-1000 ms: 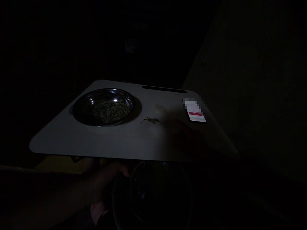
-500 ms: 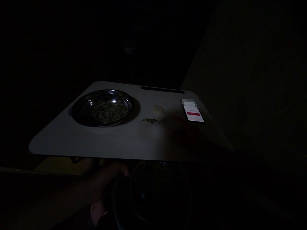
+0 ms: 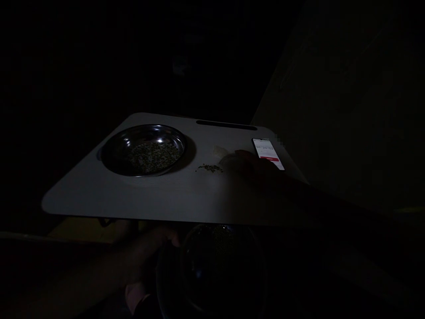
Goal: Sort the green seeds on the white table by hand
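Observation:
In deep shadow, my left hand (image 3: 167,235) is closed on the left rim of a dark round bowl (image 3: 199,290) below the table's front edge. Small green grains (image 3: 224,239) show faintly at the bowl's far side. Over the tabletop reaches my right hand (image 3: 254,166), dim and blurred; whether its fingers hold anything is hard to make out. Close to its fingertips are a small pale heap (image 3: 219,152) and a scatter of green grains (image 3: 210,168). A shiny steel bowl (image 3: 111,161) with mixed green and pale grains stands at left.
The white table (image 3: 159,197) has rounded corners and a dark slot (image 3: 226,125) along its back edge. A lit phone (image 3: 268,153) lies at the right, partly covered by my right hand. A wall (image 3: 332,110) rises beyond the right side; the surroundings are nearly black.
My right hand has moved farther over the table, up toward the pale heap, and now covers the phone's lower part. My left hand and the dark bowl keep their place.

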Motion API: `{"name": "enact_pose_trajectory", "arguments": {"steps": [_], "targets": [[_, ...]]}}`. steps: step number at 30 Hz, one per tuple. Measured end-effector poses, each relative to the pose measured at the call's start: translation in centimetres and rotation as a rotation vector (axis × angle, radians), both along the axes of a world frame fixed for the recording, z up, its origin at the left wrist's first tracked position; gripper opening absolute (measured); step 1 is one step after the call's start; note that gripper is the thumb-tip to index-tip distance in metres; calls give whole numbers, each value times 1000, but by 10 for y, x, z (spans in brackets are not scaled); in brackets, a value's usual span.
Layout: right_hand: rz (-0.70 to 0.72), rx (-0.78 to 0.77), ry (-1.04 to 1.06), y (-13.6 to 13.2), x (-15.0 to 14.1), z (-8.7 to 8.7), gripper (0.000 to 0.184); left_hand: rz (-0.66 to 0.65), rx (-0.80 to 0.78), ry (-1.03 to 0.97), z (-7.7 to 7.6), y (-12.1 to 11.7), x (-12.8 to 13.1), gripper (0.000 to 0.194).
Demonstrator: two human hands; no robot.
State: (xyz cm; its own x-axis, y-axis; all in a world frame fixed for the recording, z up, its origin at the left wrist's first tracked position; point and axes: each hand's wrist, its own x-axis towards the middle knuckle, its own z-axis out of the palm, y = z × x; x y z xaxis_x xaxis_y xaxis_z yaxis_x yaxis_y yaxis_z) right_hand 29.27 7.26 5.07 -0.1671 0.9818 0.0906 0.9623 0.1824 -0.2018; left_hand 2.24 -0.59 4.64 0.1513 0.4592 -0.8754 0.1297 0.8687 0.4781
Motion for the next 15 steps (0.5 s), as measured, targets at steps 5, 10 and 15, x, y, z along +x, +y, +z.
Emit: {"name": "enact_pose_trajectory", "arguments": {"steps": [5,10,15], "targets": [[44,24,-14,19,2,-3,50,28,-50,-12,3,1,2,5],[118,52,2,31,-3,-1,45,84,-42,49,1,1,2,5],[131,89,17,37,-7,0,42,22,-78,-75,-2,1,2,7]]}}
